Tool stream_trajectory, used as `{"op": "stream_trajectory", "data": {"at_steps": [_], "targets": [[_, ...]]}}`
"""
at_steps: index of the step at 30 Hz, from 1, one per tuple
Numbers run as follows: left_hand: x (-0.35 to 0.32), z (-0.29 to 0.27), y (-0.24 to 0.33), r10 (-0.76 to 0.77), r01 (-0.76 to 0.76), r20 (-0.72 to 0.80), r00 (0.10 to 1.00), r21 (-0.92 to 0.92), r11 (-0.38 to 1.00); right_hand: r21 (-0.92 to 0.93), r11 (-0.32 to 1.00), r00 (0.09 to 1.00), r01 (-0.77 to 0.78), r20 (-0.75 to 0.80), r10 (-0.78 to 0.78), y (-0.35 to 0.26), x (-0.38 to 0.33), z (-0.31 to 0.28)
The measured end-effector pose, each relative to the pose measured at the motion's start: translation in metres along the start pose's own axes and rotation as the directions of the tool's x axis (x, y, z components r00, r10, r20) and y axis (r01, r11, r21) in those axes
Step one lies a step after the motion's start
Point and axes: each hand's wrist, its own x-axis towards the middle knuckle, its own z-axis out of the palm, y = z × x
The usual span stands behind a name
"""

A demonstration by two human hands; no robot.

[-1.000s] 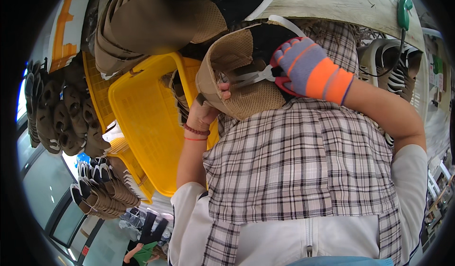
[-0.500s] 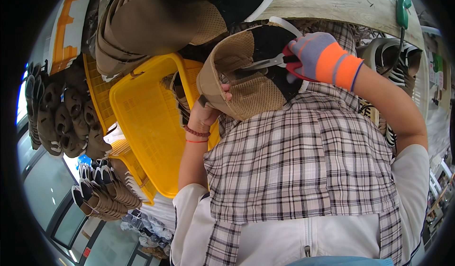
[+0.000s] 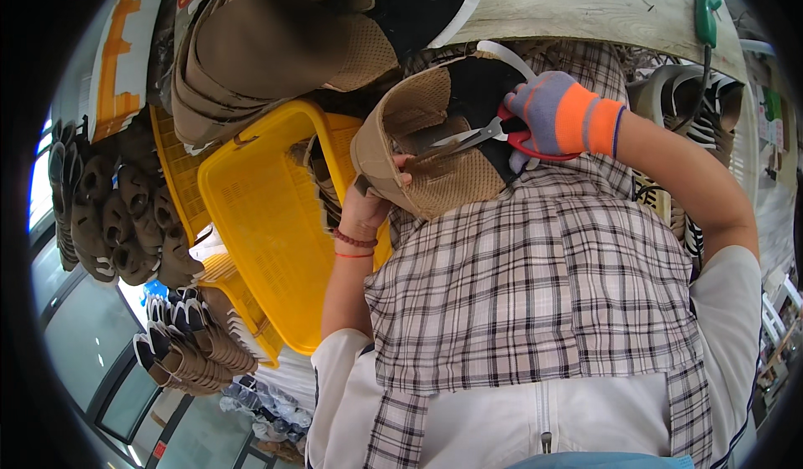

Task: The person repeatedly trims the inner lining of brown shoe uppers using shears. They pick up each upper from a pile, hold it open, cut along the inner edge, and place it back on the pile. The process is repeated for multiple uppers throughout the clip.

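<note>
A brown shoe upper [image 3: 381, 147] with tan mesh lining and a black, white-edged part is held above my lap. My bare left hand [image 3: 368, 206] grips its brown end from below, with fingertips curled over the rim. Red-handled scissors [image 3: 489, 134] sit in my right hand [image 3: 548, 116], which wears a grey and orange glove. Their metal blades reach into the hollow of the upper, slightly parted. Whether they touch the lining or a thread I cannot tell.
A stack of similar brown uppers [image 3: 259, 47] lies at the upper left. Beside my left arm stands a yellow basket [image 3: 259, 193] with pieces inside. More uppers [image 3: 196, 344] hang lower left. A pale worktop [image 3: 577, 5] with a green tool [image 3: 708, 16] borders the far side.
The upper, both hands and the scissors have shifted slightly down in the view. The scissor blades now look further apart. Both grips stay the same.
</note>
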Motion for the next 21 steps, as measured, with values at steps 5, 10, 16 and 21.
{"op": "stream_trajectory", "data": {"at_steps": [5, 10, 16, 21], "targets": [[0.003, -0.006, -0.005, -0.025, 0.025, -0.015, 1.000, -0.012, 1.000, 0.033, 0.994, 0.964, -0.106, 0.247, 0.095, -0.009, 0.002, -0.010], [0.002, -0.005, -0.006, -0.009, 0.008, -0.022, 1.000, -0.042, 0.999, -0.002, 1.000, 0.998, -0.012, -0.070, 0.012, -0.009, -0.006, 0.000], [0.003, -0.009, -0.011, 0.008, -0.009, -0.019, 1.000, -0.072, 0.997, 0.038, 0.999, 1.000, 0.024, -0.007, -0.023, -0.031, 0.011, -0.005], [0.005, -0.010, -0.012, -0.007, 0.005, -0.014, 1.000, -0.099, 0.995, 0.060, 0.998, 0.997, 0.002, 0.075, -0.006, -0.035, 0.016, -0.007]]}}
